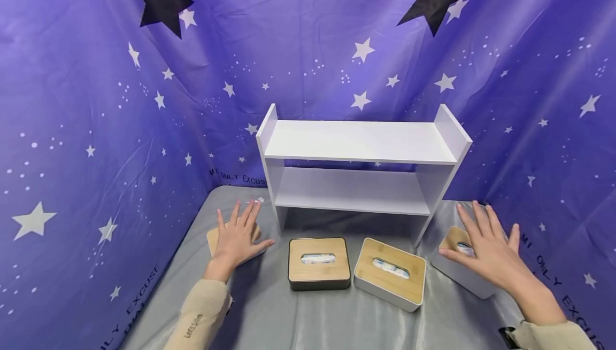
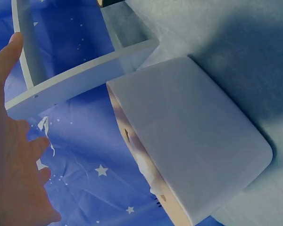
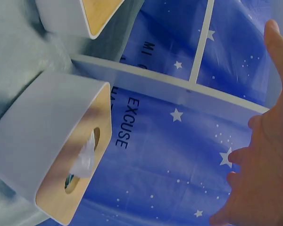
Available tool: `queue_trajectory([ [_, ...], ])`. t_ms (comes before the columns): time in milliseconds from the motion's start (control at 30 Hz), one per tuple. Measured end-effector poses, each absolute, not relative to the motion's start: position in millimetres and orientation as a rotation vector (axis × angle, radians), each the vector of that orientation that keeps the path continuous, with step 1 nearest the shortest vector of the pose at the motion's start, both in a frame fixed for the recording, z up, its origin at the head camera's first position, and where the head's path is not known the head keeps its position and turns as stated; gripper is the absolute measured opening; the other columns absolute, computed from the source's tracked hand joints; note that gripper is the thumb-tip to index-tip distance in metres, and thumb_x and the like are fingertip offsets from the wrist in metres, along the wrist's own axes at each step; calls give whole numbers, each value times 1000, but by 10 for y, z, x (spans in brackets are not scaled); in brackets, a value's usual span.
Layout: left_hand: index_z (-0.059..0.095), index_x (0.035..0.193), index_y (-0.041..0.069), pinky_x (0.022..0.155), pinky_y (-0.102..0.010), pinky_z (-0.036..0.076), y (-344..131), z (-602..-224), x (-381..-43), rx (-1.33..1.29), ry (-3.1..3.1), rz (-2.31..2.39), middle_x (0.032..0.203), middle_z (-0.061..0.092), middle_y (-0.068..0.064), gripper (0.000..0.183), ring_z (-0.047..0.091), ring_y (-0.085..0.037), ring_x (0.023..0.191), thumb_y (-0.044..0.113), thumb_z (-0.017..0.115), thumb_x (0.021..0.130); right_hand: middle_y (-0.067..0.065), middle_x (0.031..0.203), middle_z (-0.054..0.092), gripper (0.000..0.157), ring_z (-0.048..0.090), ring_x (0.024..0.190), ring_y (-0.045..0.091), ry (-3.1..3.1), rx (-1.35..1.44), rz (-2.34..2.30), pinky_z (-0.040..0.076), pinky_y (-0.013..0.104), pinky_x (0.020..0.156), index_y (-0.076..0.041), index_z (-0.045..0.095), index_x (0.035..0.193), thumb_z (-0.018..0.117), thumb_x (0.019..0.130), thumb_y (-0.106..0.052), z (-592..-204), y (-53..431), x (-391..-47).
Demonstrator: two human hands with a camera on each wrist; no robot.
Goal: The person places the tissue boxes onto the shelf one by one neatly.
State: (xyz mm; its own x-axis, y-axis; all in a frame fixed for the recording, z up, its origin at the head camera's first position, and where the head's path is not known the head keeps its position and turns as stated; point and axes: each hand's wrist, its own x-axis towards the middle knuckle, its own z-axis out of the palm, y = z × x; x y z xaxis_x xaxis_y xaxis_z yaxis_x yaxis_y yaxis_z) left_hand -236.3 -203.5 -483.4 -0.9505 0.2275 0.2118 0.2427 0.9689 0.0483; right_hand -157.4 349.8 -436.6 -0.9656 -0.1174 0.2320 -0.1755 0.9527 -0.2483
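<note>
Both hands are held out with fingers spread, and neither grips anything. My left hand [image 1: 237,240] hovers over a wood-topped tissue box [image 1: 213,239], which it largely covers in the head view; the left wrist view shows that box's pale side wall [image 2: 188,136]. On the other side, my right hand [image 1: 493,254] overlaps a white tissue box [image 1: 469,275] with a wooden lid, its tissue [image 3: 85,157] poking from the slot. Between the hands sit a dark tissue box [image 1: 319,272] and a white, wood-lidded tissue box [image 1: 392,278] turned at an angle.
A white two-tier shelf [image 1: 356,141] stands behind the boxes, both its boards bare. Grey cloth [image 1: 269,318] covers the table. Purple curtains [image 1: 313,45] with stars enclose the back and both sides. A small white scrap [image 1: 260,199] lies beyond the left hand.
</note>
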Motion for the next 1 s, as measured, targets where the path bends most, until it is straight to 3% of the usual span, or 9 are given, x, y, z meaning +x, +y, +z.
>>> queue_trajectory([
  [233,17,161,22,118,-75,-1,-1985,-4916,-2312,-383,-2919,-128,166,25,-2,109,13,-35,156,80,58,78,16,168,-8,115,-14,155,36,-2867,261,345,-21,77,109,-20,-2,162,68,82,-64,-4381,3392,-1528],
  [367,17,161,22,119,-73,-3,-1947,-4970,-2273,-398,-2933,-141,166,24,-2,109,12,-34,156,79,59,78,18,168,-6,114,-13,155,37,-2875,300,340,-19,77,110,-18,-1,162,68,83,-63,-4384,3316,-1517],
  [533,22,160,20,119,-74,3,-1892,-5057,-2208,-430,-2910,-138,165,30,-4,107,20,-36,154,74,64,78,19,167,-5,113,-12,154,39,-2895,338,375,-20,76,110,-19,-2,162,68,84,-62,-4401,3194,-1523],
  [833,28,159,19,117,-74,13,-1769,-5236,-2114,-509,-2882,-175,161,37,-6,106,25,-38,152,76,64,76,25,166,7,111,-2,154,43,-2922,381,469,-11,81,110,-15,9,162,70,82,-63,-4483,2938,-1528],
  [1000,24,160,22,119,-72,11,-1692,-5319,-2077,-527,-2923,-157,163,33,-1,107,23,-36,153,80,58,77,26,164,13,112,2,155,42,-2942,403,476,-1,85,108,-19,8,162,71,80,-63,-4540,2811,-1554],
])
